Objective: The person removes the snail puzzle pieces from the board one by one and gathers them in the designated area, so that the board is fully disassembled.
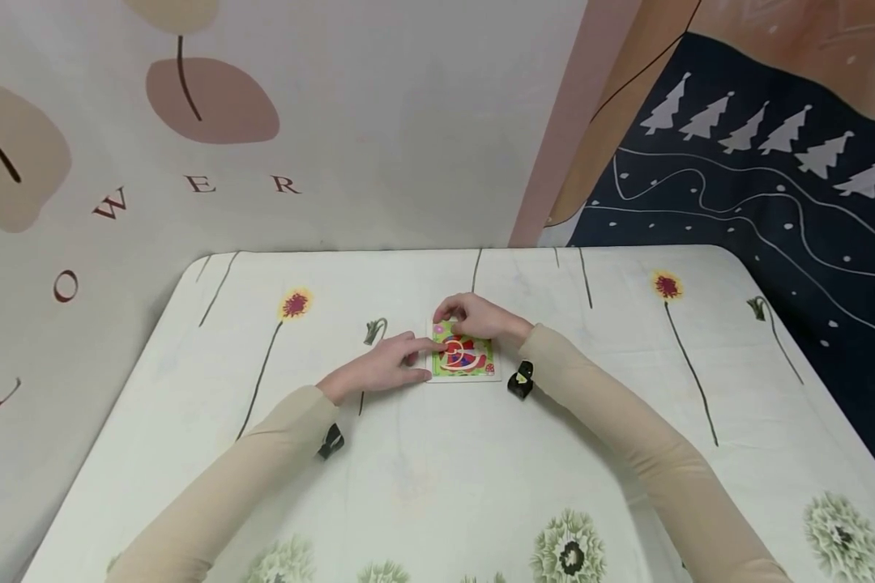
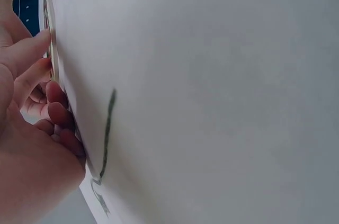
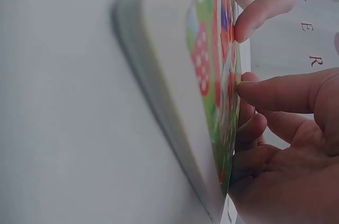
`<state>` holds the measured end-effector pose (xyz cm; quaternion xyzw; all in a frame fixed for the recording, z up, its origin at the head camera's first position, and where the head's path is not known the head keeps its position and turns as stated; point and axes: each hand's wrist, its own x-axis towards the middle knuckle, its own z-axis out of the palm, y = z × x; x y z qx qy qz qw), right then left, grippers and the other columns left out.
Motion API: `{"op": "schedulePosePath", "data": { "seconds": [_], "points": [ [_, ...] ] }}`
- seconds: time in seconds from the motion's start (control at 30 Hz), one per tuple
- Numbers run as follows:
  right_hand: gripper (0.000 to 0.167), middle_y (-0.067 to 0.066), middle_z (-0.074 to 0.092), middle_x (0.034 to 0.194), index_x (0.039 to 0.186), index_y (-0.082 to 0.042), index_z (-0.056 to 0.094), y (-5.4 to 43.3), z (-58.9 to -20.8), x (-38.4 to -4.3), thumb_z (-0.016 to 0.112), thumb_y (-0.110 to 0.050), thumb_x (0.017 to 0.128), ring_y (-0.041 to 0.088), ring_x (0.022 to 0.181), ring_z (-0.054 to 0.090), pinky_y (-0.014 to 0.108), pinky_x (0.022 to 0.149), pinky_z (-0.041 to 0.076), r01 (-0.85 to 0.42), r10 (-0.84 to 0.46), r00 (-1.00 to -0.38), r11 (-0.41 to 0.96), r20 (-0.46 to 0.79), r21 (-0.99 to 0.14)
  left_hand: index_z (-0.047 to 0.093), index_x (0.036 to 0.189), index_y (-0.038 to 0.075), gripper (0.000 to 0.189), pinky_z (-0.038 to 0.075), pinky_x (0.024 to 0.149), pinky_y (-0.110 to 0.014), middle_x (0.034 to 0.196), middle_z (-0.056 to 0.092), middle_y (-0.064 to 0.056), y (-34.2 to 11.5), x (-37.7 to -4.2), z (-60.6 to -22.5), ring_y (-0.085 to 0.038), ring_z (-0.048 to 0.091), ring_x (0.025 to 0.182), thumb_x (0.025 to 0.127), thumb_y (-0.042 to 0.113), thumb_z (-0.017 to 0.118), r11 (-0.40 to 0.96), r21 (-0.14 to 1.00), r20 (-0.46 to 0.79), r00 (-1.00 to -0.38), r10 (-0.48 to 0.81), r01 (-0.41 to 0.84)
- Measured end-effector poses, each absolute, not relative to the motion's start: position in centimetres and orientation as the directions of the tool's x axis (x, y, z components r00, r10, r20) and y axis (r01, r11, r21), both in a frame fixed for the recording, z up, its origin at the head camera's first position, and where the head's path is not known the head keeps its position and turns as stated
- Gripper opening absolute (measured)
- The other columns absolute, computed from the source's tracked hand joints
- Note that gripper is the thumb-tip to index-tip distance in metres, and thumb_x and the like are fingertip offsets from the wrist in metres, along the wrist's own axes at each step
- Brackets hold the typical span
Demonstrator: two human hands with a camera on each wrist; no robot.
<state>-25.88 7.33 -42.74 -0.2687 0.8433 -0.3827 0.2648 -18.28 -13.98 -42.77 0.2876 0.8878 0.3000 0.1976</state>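
A small picture puzzle board point(image 1: 497, 379) with a pale border lies on the white cloth. Its bright green picture point(image 3: 202, 65) has a red figure with pale curved outlines and a white-spotted red shape near one corner. From the left, my left hand point(image 1: 390, 363) reaches in, its index finger straight onto the picture and its thumb at the near left corner. My right hand point(image 1: 477, 316) covers the far side of the board, fingers bent around the far edge and thumb on the picture. In the right wrist view, that thumb point(image 3: 259, 92) meets the picture's surface.
The tabletop point(image 1: 423, 461) carries a white cloth printed with flowers and stems. Behind it stands a pale wall hanging point(image 1: 379, 162) with letters, and a dark blue hanging point(image 1: 736, 178) with white trees is at the right. A black wrist camera point(image 1: 521, 380) sits under the right wrist.
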Motion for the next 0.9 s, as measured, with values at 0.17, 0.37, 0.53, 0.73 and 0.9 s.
{"op": "schedulePosePath", "data": {
  "seconds": [0.17, 0.37, 0.53, 0.73, 0.9],
  "points": [
    [0.031, 0.017, 0.061, 0.122, 0.12, 0.001, 0.062, 7.4, -42.76, -25.84, 0.052, 0.009, 0.091, 0.016, 0.084, 0.043, 0.026, 0.079, 0.037, -0.264, -0.674, -0.701, 0.548, -0.232, -0.794, 0.058, 0.138, 0.01, 0.048, 0.031, 0.068, -0.026, 0.083, 0.047, -0.004, -13.85, -18.38, -42.79, -0.015, 0.039, 0.077, 0.093, 0.018, 0.07, 0.659, 0.654, -0.188, -0.764, 0.618, 0.372],
    [0.032, 0.016, 0.06, 0.118, 0.12, 0.001, 0.062, 7.45, -42.71, -25.85, 0.053, 0.009, 0.09, 0.016, 0.086, 0.044, 0.026, 0.079, 0.037, -0.265, -0.677, -0.7, 0.543, -0.229, -0.796, 0.058, 0.138, 0.01, 0.049, 0.031, 0.068, -0.027, 0.082, 0.047, -0.004, -13.78, -18.57, -42.87, -0.015, 0.039, 0.077, 0.092, 0.018, 0.071, 0.659, 0.661, -0.195, -0.766, 0.613, 0.36],
    [0.035, 0.014, 0.059, 0.117, 0.123, 0.0, 0.062, 7.45, -42.61, -25.84, 0.053, 0.008, 0.09, 0.017, 0.086, 0.043, 0.026, 0.08, 0.037, -0.258, -0.669, -0.706, 0.55, -0.233, -0.795, 0.059, 0.138, 0.01, 0.049, 0.032, 0.068, -0.027, 0.083, 0.047, -0.004, -13.76, -18.57, -42.75, -0.015, 0.039, 0.077, 0.092, 0.018, 0.071, 0.663, 0.66, -0.202, -0.766, 0.611, 0.354],
    [0.036, 0.012, 0.058, 0.113, 0.123, -0.001, 0.061, 7.48, -42.73, -25.79, 0.053, 0.01, 0.09, 0.016, 0.083, 0.042, 0.026, 0.079, 0.036, -0.25, -0.672, -0.708, 0.526, -0.218, -0.813, 0.058, 0.138, 0.009, 0.049, 0.031, 0.068, -0.026, 0.082, 0.046, -0.004, -13.73, -18.5, -42.47, -0.015, 0.038, 0.076, 0.092, 0.017, 0.071, 0.661, 0.662, -0.203, -0.765, 0.612, 0.353],
    [0.038, 0.013, 0.056, 0.114, 0.124, -0.003, 0.058, 7.51, -42.7, -25.69, 0.052, 0.01, 0.09, 0.017, 0.083, 0.041, 0.027, 0.078, 0.036, -0.255, -0.683, -0.7, 0.511, -0.208, -0.821, 0.058, 0.138, 0.01, 0.049, 0.031, 0.067, -0.026, 0.081, 0.046, -0.004, -13.77, -18.53, -42.39, -0.015, 0.038, 0.076, 0.092, 0.018, 0.071, 0.667, 0.653, -0.203, -0.766, 0.611, 0.359]
  ]
}}
